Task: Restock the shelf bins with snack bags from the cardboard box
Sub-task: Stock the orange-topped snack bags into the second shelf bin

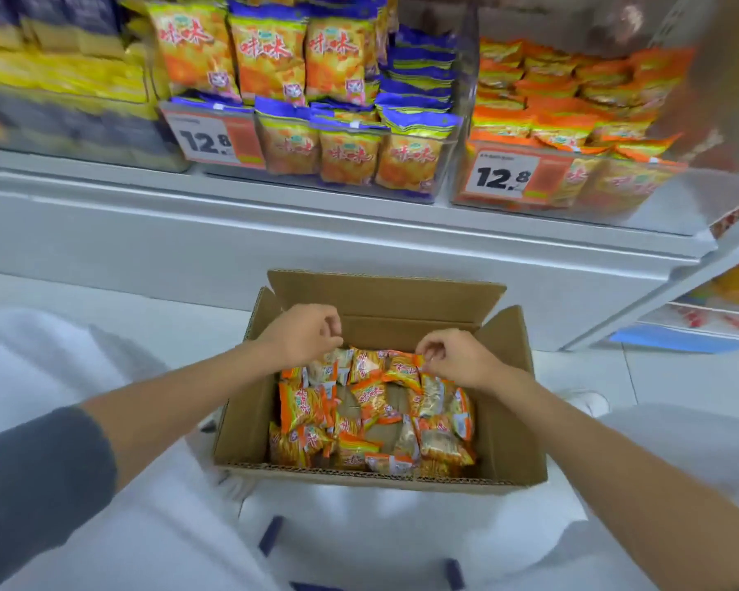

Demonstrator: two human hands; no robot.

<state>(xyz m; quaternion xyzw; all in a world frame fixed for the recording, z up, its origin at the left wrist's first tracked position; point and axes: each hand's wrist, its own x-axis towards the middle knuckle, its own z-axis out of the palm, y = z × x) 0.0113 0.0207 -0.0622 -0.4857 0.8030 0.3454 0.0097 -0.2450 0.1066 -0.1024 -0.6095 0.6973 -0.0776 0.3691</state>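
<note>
An open cardboard box (510,424) sits on the pale floor in front of a white shelf base, its flaps standing up, and both hands reach into its far end. The left hand (301,334) has its fingers curled inward, the fingertips pinched together just above the top edge of a small snack bag; whether they actually hold that bag cannot be told. The right hand (455,356) is curled the same way, its fingertips closed on the corner of an orange snack bag (404,368) lying directly beneath them. Below and nearer than both sets of fingers, the loose orange snack bags (372,420) cover the box bottom. Far beyond the fingertips, clear shelf bins (444,164) hold purple-topped and orange bags behind price tags (502,177) reading 12.8.
</note>
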